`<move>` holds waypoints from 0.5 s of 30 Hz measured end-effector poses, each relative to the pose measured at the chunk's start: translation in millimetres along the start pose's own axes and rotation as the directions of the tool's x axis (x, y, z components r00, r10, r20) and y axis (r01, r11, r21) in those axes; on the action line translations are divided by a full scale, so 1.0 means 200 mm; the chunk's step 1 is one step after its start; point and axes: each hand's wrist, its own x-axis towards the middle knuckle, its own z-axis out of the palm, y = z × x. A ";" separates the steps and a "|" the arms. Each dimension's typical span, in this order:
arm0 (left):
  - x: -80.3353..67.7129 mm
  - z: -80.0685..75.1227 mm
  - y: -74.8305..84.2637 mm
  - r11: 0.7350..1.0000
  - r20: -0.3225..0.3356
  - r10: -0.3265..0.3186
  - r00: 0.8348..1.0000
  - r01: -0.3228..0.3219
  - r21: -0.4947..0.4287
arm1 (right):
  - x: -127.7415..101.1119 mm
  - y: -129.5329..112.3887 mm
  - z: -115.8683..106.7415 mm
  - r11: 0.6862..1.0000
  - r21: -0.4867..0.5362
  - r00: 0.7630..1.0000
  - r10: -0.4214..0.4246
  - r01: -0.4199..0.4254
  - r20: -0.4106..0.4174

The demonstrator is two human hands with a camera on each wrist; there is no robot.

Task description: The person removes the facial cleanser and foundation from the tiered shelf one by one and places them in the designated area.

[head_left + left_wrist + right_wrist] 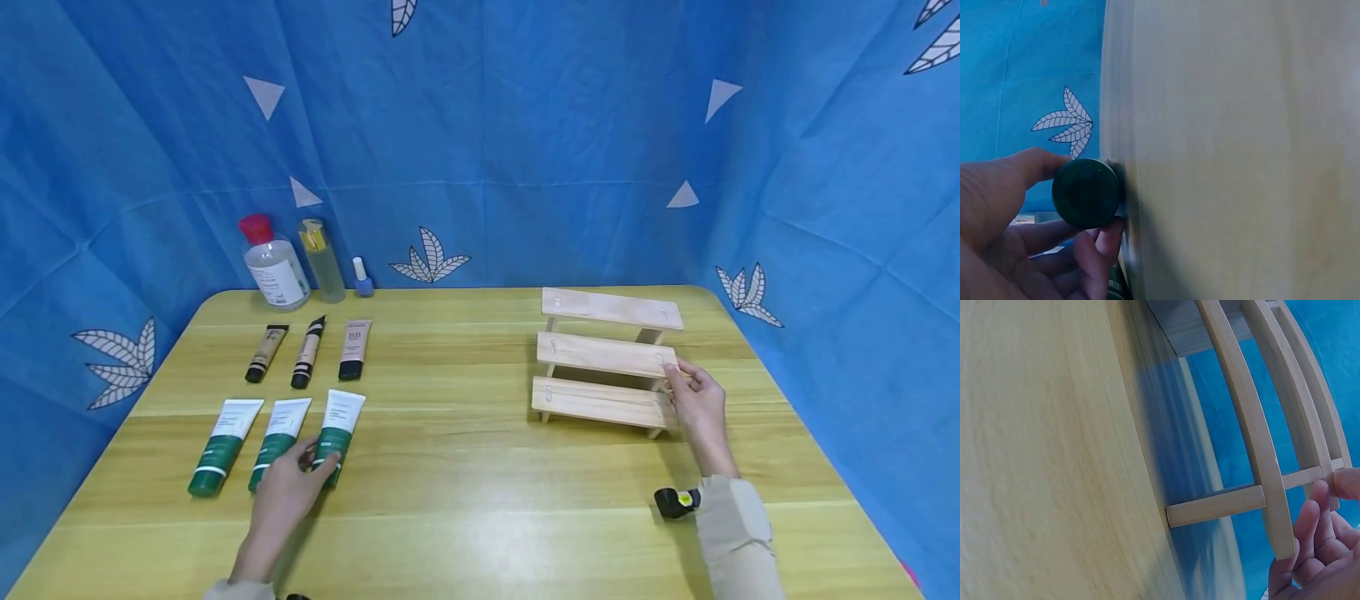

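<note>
While a person sits at the near edge of a wooden desk [480, 500], the left hand [288, 492] curls around the dark capped end of a green-and-white tube [337, 433], thumb on one side and fingers on the other; the left wrist view shows the round cap [1087, 192] pinched between them. That tube is the right-hand one of three lying side by side near the desk's left front corner, with a middle tube [279, 433] and an outer tube [223, 444] beside it. Toward the right edge, the right hand [699, 408] grips the right end of a three-step wooden rack [603, 358], thumb on the middle step and fingers curled behind the end. Farther back on the left lie three smaller tubes: a beige tube [266, 352], a striped tube [307, 352] and a black-capped tube [355, 349]. At the far left corner stand a red-capped bottle [273, 263], a slim clear bottle [322, 259] and a small blue bottle [363, 277], before a blue backdrop [525, 125].
</note>
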 end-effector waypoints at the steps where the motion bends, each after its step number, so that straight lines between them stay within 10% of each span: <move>1: -0.01 0.00 0.00 1.000 0.002 -0.002 1.000 0.002 0.002 | 0.00 0.00 0.00 1.000 0.000 1.000 0.000 0.000 -0.001; 15: -0.04 -0.01 0.01 1.000 0.046 -0.030 0.998 0.030 0.002 | 0.00 0.00 0.00 1.000 -0.005 1.000 -0.008 0.008 -0.006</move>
